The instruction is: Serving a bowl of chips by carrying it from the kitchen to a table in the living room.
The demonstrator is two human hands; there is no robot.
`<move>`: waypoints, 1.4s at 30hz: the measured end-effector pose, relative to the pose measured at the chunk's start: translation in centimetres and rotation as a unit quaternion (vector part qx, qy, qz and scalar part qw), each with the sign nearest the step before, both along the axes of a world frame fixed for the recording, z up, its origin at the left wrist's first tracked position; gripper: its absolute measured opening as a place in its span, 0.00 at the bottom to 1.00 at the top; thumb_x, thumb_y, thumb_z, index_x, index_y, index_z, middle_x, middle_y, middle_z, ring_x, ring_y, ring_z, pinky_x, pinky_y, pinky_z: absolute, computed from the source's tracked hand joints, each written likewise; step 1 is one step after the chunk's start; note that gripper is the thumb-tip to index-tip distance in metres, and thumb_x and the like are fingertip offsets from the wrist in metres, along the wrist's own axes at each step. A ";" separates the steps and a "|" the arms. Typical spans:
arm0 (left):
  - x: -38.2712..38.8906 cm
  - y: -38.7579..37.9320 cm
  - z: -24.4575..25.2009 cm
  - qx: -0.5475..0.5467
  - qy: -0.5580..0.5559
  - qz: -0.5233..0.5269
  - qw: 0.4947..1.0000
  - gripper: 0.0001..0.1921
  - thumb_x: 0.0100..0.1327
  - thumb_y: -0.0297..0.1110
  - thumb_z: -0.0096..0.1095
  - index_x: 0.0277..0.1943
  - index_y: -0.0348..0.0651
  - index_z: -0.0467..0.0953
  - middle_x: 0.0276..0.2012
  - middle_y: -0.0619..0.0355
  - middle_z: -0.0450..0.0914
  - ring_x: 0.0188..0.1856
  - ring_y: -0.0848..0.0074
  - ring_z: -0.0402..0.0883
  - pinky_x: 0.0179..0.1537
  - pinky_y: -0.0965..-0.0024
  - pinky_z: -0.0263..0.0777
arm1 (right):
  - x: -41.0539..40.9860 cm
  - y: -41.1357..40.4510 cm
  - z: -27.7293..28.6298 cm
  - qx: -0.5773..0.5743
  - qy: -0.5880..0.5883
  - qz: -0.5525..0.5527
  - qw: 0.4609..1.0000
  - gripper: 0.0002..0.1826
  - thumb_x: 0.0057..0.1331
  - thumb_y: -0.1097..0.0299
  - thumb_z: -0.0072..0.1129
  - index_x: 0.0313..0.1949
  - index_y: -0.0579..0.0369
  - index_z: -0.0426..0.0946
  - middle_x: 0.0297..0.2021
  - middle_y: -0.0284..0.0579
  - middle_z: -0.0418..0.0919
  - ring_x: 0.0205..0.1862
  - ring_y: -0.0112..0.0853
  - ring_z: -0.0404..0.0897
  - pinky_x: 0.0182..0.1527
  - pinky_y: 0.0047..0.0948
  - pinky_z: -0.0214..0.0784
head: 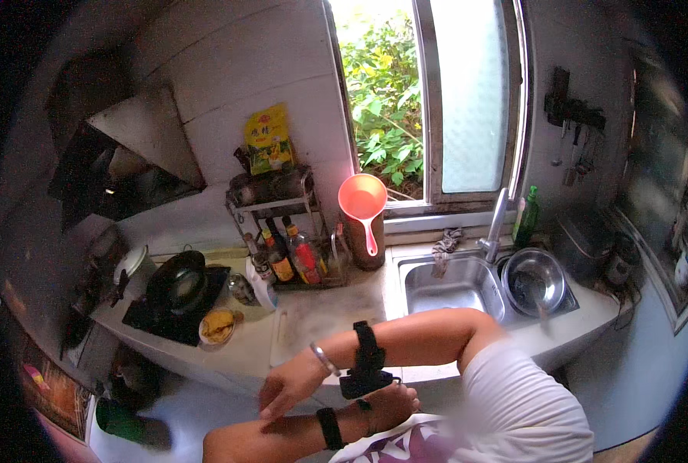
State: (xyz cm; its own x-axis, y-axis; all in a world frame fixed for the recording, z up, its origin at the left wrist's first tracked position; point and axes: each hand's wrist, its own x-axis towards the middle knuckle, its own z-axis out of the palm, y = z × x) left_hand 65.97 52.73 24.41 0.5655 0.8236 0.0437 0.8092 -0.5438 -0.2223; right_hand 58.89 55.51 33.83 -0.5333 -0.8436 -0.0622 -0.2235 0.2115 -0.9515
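Observation:
My right hand reaches across my body, its fingertips on my left forearm near the elbow. Nothing shows in it. A silver bangle and a black strap with a black device are on that arm. My left hand lies in front of my torso with its fingers curled in, partly behind the device. Another black strap circles the left forearm. Beyond the arms, a pale cutting board lies on the counter.
A steel sink has a faucet and a metal bowl beside it. A red ladle rests atop a brown container. Leftward are sauce bottles, a plate of yellow food and a black wok.

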 end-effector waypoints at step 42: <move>-0.2 3.1 0.6 -0.306 -0.126 0.355 0.874 0.16 0.52 0.36 0.50 0.46 0.47 0.67 0.33 0.51 0.72 0.34 0.58 0.73 0.32 0.62 0.69 | 6.7 22.4 4.1 0.382 0.349 -0.227 0.825 0.08 0.46 0.71 0.51 0.27 0.56 0.76 0.23 0.47 0.75 0.28 0.37 0.76 0.29 0.35 0.68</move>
State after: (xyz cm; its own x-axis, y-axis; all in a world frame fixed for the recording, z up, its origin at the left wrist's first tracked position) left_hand 65.73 55.80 25.05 -0.0627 0.8763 -0.4778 0.9723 0.1616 0.1689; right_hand 65.60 77.91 37.98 -0.9146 -0.4034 -0.0276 -0.3929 0.9027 -0.1755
